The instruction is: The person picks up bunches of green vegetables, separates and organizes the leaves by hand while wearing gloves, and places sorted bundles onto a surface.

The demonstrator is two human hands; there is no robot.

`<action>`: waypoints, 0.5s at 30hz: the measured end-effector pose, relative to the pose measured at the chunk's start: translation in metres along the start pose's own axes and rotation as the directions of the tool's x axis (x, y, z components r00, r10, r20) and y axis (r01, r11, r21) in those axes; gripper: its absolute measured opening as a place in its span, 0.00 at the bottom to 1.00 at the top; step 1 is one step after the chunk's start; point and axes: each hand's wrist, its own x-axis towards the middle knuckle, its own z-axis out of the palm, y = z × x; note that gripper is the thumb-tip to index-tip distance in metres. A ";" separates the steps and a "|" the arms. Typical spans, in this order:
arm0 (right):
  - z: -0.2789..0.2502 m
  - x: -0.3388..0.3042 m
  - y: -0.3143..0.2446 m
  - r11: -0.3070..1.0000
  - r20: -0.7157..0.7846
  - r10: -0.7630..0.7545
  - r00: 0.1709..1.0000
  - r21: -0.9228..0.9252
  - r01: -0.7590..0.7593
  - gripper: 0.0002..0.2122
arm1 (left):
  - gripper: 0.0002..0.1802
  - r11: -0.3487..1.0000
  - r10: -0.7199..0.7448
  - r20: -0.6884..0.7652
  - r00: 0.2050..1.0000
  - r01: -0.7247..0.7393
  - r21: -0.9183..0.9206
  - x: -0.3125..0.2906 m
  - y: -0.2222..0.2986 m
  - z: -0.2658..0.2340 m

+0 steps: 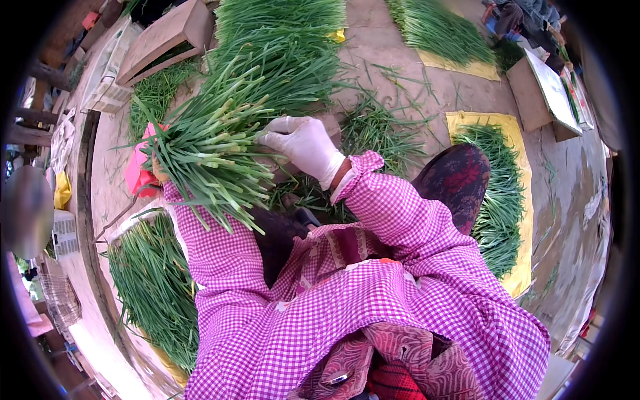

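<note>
A thick bunch of garlic chives [220, 143] fans out in front of me, its pale cut stalk ends pointing right and toward me. My left hand [160, 168] is closed round it from the left, mostly hidden by the leaves. Next to that hand hangs a bright pink piece of material [138, 167]. My right hand [308, 147], in a thin white glove, is at the stalk ends on the right side of the bunch. Its fingertips are pinched together; whatever is between them is too small to make out.
Long rows of chives [280, 47] lie straight ahead. More chives rest on a yellow sheet [523, 200] at my right, and another heap [157, 287] at my left. Loose leaves [383, 127] litter the floor. Boxes [170, 40] stand far left and far right [543, 93]. Another person [523, 17] sits far right.
</note>
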 end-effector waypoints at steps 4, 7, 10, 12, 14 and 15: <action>-0.023 -0.009 -0.007 0.998 -0.158 0.053 0.986 -0.030 -0.058 0.09 | 0.19 0.999 0.017 -0.030 0.999 -0.016 0.042 -0.004 0.006 -0.005; -0.074 -0.010 0.014 0.981 -0.190 -0.013 0.982 -0.193 -0.024 0.09 | 0.19 0.996 0.013 -0.052 0.999 -0.008 0.089 0.001 0.004 -0.009; -0.102 -0.011 0.018 0.780 -0.301 -0.124 0.945 -0.618 -0.094 0.09 | 0.20 0.982 0.025 -0.091 0.996 -0.007 0.189 -0.006 0.012 -0.018; -0.096 -0.008 0.012 0.803 -0.320 -0.287 0.903 -0.595 0.045 0.12 | 0.20 0.963 0.028 -0.123 0.992 0.006 0.268 -0.008 0.016 -0.024; -0.077 -0.001 0.001 0.846 -0.261 -0.451 0.854 -0.429 0.315 0.15 | 0.20 0.935 0.012 -0.156 0.988 0.045 0.352 -0.006 0.014 -0.030; -0.066 -0.001 -0.016 0.795 -0.185 -0.511 0.839 -0.473 0.380 0.17 | 0.20 0.916 0.005 -0.173 0.985 0.065 0.396 -0.005 0.015 -0.031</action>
